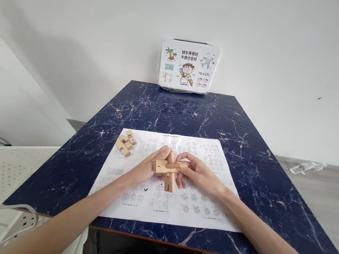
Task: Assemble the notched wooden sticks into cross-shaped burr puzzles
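Observation:
Several interlocked wooden puzzle pieces (168, 181) form a cross shape, held above a printed instruction sheet (203, 222). Dark marks are drawn on the upright piece and on the crosswise one. My left hand (148, 166) grips the cross from its left and rear side, some fingers hidden behind the wood. From the right, my right hand (197, 174) pinches the end of the crosswise piece between thumb and fingers. At the sheet's upper left corner lie loose wooden pieces (126, 143), notched and close together, one with a dark mark.
A blue marble-patterned table (171, 114) carries the sheet. At its far edge a white case (187, 68) with cartoon prints leans against the wall. A white perforated surface (13, 164) with a cable stands at left. A clear plastic bottle (304, 167) lies on the floor at right.

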